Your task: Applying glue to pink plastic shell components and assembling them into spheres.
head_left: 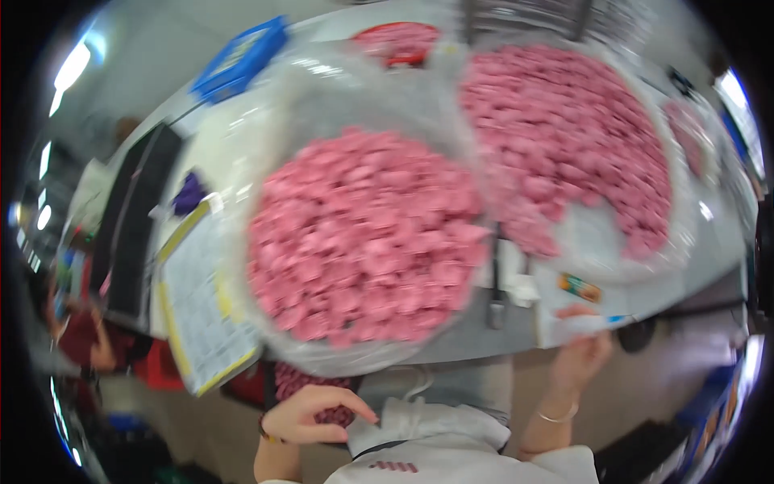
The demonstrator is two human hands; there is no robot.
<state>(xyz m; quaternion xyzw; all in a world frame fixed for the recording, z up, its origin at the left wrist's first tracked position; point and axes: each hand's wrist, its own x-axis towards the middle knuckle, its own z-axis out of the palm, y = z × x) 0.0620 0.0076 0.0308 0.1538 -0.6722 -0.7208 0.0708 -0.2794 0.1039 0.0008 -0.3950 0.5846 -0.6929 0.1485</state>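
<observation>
My left hand hovers in front of the table's near edge, thumb and fingers apart, with nothing in it. Behind it, a container of small dark pink pieces shows partly below the edge. At the right, my right hand closes around a slim white thing with a blue tip; blur hides its exact kind. A large clear plastic bag lies spread in the middle, holding many pink cup-like pieces. More such pieces fill a second clear bag at the back right.
A small orange-and-green item, crumpled white tissue and a dark slim tool lie near my right hand. Leftward are a yellow-edged sheet, purple bundle, black tray and blue box. Another person's hand shows far left.
</observation>
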